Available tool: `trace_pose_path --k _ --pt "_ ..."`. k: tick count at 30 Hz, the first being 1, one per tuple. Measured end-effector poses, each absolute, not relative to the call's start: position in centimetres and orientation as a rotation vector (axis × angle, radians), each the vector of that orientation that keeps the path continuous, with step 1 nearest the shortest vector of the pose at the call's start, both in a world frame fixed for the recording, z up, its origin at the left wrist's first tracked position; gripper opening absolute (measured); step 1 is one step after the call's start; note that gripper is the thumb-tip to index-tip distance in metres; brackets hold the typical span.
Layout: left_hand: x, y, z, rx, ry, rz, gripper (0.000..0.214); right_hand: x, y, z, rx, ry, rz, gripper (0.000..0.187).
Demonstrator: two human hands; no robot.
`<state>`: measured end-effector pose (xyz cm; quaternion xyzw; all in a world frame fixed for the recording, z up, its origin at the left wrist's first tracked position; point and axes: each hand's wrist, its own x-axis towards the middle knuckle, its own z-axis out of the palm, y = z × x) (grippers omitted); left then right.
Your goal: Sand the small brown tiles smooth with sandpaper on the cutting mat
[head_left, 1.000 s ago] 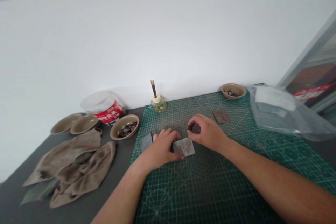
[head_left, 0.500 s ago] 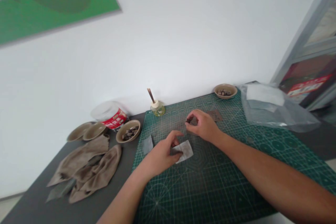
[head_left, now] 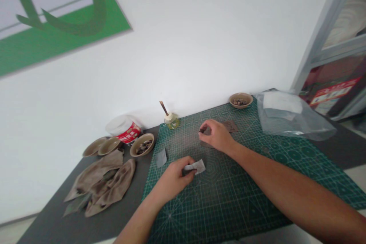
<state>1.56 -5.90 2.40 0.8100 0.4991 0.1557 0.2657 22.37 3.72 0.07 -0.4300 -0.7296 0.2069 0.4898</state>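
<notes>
My left hand (head_left: 177,179) pinches a pale grey folded piece (head_left: 198,166) that looks like sandpaper, one end sticking out past the fingertips. Just above and to the right of it, my right hand (head_left: 214,134) is closed in a pinch around a small dark brown piece (head_left: 201,131), mostly hidden by the fingers. Below that hand lies a flat grey-brown piece (head_left: 206,144) on the green cutting mat (head_left: 228,194). A brown rectangle with dark markings (head_left: 230,125) rests behind the right hand. Left of my left hand is another flat grey square (head_left: 161,158).
Bowls of small dark pieces stand at the left (head_left: 151,140) and back right (head_left: 241,95). Crumpled brown cloth (head_left: 114,187) and a red-labelled tub (head_left: 128,131) are left. A glass diffuser bottle (head_left: 171,121) stands near the wall; a clear plastic bag (head_left: 297,122) lies right.
The fingers of my left hand have closed on the grey piece, which was under spread fingers before. My right hand keeps its pinch. The whole view has shifted slightly.
</notes>
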Motion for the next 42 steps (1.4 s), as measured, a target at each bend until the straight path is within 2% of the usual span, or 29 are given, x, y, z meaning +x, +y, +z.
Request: trace_pose_path --k 8,13,18,21,24,29,35,38,42 --pt "-1.6 -2.4 4.5 2.481 1.295 0.773 0.025 22.3 3.8 0.1 -1.046 -1.774 0.505 0.010" --pt "-3.8 0.8 3.8 2.597 1.396 0.525 0.026 22.4 3.7 0.1 -1.056 -1.769 0.519 0.011" --pt "-8.0 0.6 2.9 2.447 1.588 0.467 0.047 22.4 3.8 0.1 -1.062 -1.768 0.534 0.010" --pt "-10.6 -0.4 1.9 2.339 1.701 0.251 0.067 22.3 3.8 0.1 -1.059 -1.773 0.546 0.010" --pt "-11.8 -1.2 1.1 2.321 1.690 0.200 0.062 22.2 3.6 0.1 -1.051 -1.784 0.555 0.010" --pt "-11.7 -1.3 1.0 2.309 1.707 0.277 0.042 22.2 3.3 0.2 -1.049 -1.788 0.563 0.010" --pt "-11.5 -1.0 0.6 2.108 1.802 0.386 0.030 22.2 3.3 0.1 -1.051 -1.788 0.545 0.011" --pt "-11.0 -0.8 0.3 2.067 1.829 0.468 0.037 22.1 3.3 0.1 -1.056 -1.791 0.543 0.010" --pt "-10.2 0.0 0.2 2.153 1.811 0.516 0.059 22.1 3.2 0.2 -1.038 -1.802 0.559 0.010"
